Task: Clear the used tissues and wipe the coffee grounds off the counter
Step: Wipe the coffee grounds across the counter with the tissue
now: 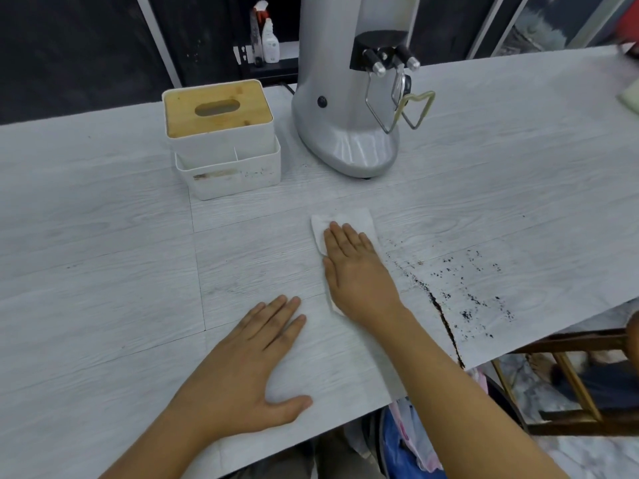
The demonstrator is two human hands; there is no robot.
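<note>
A white tissue (349, 217) lies flat on the pale wood-grain counter (103, 254). My right hand (356, 271) presses down on it with fingers extended, covering most of it. Dark coffee grounds (463, 292) are scattered to the right of the tissue, with a dense line of grounds (446, 326) running toward the counter's front edge. My left hand (249, 364) rests flat on the counter, palm down, fingers apart, holding nothing.
A white tissue box with a bamboo lid (221, 133) stands at the back left of centre. A silver coffee grinder (349, 98) stands behind the tissue. A wooden stool (570, 375) and a bag-lined bin (411, 440) sit below the front edge.
</note>
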